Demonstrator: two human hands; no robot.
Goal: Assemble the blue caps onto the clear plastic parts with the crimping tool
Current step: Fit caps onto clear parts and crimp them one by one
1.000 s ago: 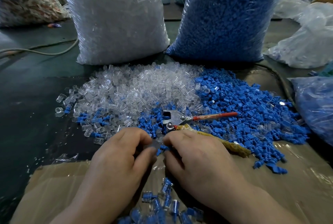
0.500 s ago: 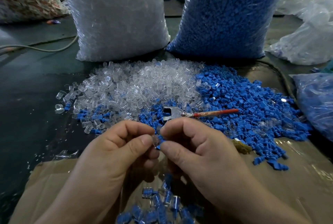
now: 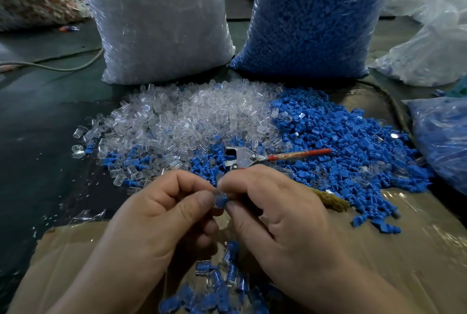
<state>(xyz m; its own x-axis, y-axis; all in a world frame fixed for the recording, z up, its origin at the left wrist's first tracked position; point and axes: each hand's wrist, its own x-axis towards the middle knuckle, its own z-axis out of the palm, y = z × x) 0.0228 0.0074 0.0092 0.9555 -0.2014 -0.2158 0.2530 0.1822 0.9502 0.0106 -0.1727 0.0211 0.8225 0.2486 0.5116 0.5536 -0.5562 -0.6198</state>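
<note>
Dark worktop heaped with clear plastic parts and blue caps, crimping tool lying unheld among them. Just short of the tool, small blue-and-clear piece pinched from both sides, left hand and right hand each closed on it with thumb and forefinger; looks light, stiff and slick, so best held by its flanks. Apparently lies long-axis hand to hand, ends hidden by fingertips.

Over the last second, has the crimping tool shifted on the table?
No. The crimping tool lies as before: head at the clear pile's near edge, red handle pointing right across the blue caps.
</note>
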